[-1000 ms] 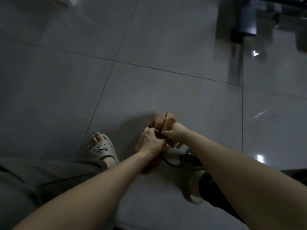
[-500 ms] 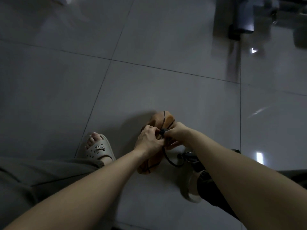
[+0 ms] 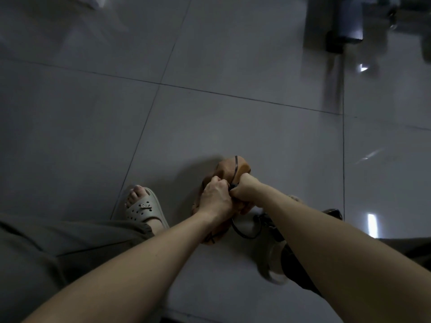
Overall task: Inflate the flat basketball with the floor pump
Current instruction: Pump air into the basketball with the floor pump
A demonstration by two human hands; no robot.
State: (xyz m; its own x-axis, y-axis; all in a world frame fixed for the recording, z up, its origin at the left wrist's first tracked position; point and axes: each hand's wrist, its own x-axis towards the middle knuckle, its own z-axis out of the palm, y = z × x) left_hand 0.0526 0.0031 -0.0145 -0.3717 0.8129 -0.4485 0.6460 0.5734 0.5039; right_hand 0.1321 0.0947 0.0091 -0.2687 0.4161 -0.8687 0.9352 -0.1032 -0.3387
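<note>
head camera, steep downward, hands (image 3: 229, 194) near

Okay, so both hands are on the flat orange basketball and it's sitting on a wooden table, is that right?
Not quite. The head view shows the basketball lying on the grey tiled floor, not on a wooden table. The rest holds: the left hand grips the basketball, and the right hand is at it too, holding the black hose.

Basketball (image 3: 229, 169) on floor (image 3: 233, 127) between feet.
</note>
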